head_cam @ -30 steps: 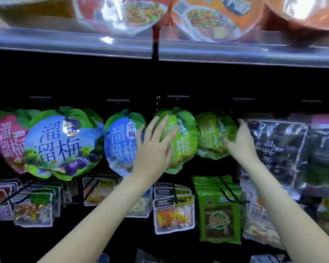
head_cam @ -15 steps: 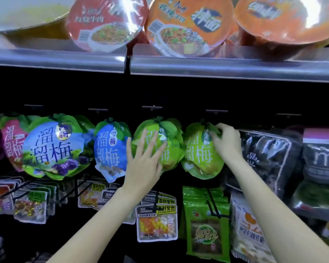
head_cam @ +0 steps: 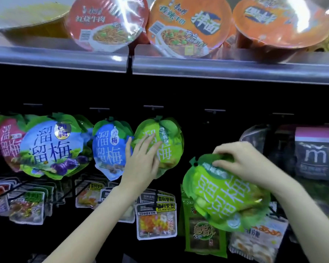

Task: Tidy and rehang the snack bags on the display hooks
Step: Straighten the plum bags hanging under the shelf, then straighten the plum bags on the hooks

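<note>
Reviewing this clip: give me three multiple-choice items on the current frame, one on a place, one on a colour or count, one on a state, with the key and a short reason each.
1. Where is the green plum bag that the right hand holds?
A. Hanging on its hook
B. Off the hook, tilted in front of the lower bags
C. On the top shelf

2. What colour is the face of the hanging bag just left of the left hand?
A. Blue
B. Orange
C. Black

3. How is the left hand placed?
A. Curled in an empty fist
B. Flat, fingers straight, on the hanging green bag
C. Pinching a noodle bowl

Key: 1 B, the bag sits below the hook row, text tilted; 2 A, its face is blue; 3 B, spread fingers lie on the bag.
</note>
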Demonstrator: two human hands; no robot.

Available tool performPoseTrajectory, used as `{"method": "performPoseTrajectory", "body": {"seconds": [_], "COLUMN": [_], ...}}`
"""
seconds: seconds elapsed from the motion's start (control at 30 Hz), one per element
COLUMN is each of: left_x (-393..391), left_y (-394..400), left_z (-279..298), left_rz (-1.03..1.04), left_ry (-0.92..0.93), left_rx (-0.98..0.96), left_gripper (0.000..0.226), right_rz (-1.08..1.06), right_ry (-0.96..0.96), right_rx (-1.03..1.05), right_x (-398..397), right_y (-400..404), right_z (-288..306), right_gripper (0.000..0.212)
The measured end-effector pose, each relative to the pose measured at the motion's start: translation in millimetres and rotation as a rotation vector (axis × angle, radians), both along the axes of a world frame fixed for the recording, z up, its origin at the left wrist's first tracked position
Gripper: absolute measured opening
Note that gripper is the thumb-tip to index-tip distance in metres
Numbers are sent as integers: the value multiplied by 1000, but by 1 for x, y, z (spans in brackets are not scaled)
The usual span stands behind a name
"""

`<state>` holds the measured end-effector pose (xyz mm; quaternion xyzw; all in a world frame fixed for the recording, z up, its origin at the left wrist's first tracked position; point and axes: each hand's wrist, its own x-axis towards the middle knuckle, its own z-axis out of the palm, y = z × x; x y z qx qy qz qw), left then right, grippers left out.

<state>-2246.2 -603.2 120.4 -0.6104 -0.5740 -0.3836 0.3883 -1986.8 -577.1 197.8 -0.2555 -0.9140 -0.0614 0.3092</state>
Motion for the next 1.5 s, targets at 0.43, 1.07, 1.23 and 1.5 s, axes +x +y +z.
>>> {"method": "performPoseTrajectory", "body": {"seconds": [0.43,1.07,1.23,1.5], "left_x": [-51,-43,-35,-33], "left_y": [-42,-21,-10,-17], "left_z": [5,27,29,36], "left_rz": [-99,-137,-31,-169], "left_ry": [-68,3,43,-40], "left_rx": [-39,51,8,199], "left_gripper": [55,46,44,40], "right_rz": [192,142,78,239], "right_ry": [349,409,375,514], "right_rx": [215,157,15,142], "right_x": [-125,-146,-145,-129], "right_y": [7,19,30,17], "right_z": [1,8,-2,1], "right_gripper": [42,38,39,27]}}
